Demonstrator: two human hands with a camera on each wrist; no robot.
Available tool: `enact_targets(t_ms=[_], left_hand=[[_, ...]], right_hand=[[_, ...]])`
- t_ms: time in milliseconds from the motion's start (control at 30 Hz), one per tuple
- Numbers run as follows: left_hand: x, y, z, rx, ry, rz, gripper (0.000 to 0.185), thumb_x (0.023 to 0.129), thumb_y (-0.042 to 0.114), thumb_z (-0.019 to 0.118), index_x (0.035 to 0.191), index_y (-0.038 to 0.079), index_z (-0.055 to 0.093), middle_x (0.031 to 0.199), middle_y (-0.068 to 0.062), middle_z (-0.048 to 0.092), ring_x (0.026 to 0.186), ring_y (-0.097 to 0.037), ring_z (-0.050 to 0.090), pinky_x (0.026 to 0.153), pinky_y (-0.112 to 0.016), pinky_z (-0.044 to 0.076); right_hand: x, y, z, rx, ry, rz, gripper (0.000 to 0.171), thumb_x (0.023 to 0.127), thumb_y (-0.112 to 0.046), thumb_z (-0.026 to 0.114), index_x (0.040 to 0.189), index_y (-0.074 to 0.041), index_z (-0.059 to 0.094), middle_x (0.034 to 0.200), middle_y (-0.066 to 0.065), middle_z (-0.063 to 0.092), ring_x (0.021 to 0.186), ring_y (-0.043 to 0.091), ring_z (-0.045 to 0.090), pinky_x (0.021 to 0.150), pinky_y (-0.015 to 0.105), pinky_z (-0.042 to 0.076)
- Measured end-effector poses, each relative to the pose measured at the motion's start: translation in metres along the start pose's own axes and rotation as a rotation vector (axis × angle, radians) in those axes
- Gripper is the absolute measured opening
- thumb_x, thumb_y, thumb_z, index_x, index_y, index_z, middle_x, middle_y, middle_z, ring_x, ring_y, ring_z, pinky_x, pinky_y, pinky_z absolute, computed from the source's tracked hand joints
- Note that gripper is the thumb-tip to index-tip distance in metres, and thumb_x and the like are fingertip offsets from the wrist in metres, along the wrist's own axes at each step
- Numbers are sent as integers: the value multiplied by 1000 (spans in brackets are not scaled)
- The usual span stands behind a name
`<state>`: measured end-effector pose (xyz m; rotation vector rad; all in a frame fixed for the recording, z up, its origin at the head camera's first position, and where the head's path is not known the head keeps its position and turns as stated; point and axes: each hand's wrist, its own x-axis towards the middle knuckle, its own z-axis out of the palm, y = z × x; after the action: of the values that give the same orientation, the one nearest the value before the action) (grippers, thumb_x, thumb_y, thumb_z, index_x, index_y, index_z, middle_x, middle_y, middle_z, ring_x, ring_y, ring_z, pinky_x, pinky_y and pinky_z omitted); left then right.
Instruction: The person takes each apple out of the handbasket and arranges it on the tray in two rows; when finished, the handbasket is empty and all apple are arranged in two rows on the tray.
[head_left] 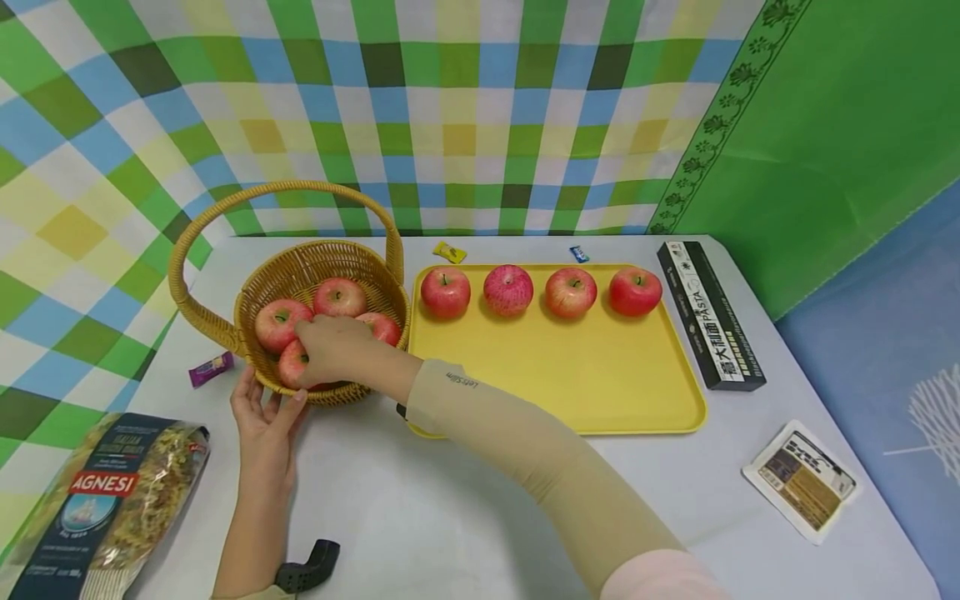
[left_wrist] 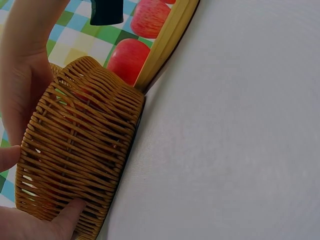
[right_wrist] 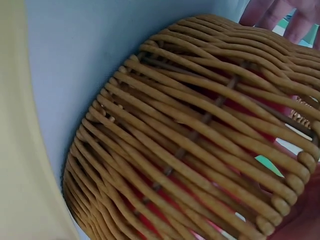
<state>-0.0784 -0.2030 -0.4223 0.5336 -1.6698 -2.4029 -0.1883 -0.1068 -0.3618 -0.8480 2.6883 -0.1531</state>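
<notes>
A brown wicker basket point(head_left: 326, 396) with a tall handle stands at the left, red apples inside it. My left hand point(head_left: 262, 421) holds the basket by its near left side, the thumb point(left_wrist: 70, 215) lying on the woven wall. My right hand point(head_left: 337, 346) reaches over the near rim into the basket and grips the front apple point(head_left: 292, 364), which is partly hidden by the fingers. Around it lie a left apple point(head_left: 281, 323), a back apple point(head_left: 340, 297) and a right apple point(head_left: 381, 327) half covered by the hand.
A yellow tray point(head_left: 555, 375) to the right bears a row of apples point(head_left: 571, 292) along its far side. Beyond it lie small candies point(head_left: 449, 252). A black pasta box point(head_left: 712, 317), a white packet point(head_left: 801, 482), a purple candy point(head_left: 211, 369) and a pasta bag point(head_left: 105, 500) are around.
</notes>
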Motion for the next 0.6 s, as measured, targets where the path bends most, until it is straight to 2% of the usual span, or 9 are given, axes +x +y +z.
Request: enact_targets(t_ms=[267,433,500,600], left_hand=[[0,0,-1,11,1,-11,81,94,1,59,150,30,8,158,6,2,142,-21,21,94,-20,46],[0,-1,-1,-1,-7,4,81,94,0,58,150,29,9,158,5,3,142,-21,22,92,-18,48],[0,-1,-1,-8,-9,7,80,94,0,58,150,29,9,158,5,4,142,-22,22,91,-18,48],[0,-1,-1,6,-9,9,80,94,0,58,150,29,8,158,5,3,142,-21,22,91,-18,48]], right_hand=[[2,4,2,11,46,-24,60,80,-59,66,128,-25,54,110,-9,57,99,8,56,71,30,51],[0,7,1,84,75,-42,62,81,-59,65,130,-24,53,110,-9,57,94,9,57,64,29,51],[-2,9,-2,119,94,-57,65,80,-59,65,133,-23,52,112,-9,58,96,9,57,65,29,51],[-6,14,-8,145,134,-79,71,77,-60,66,136,-25,51,117,-10,57,107,9,54,75,27,51]])
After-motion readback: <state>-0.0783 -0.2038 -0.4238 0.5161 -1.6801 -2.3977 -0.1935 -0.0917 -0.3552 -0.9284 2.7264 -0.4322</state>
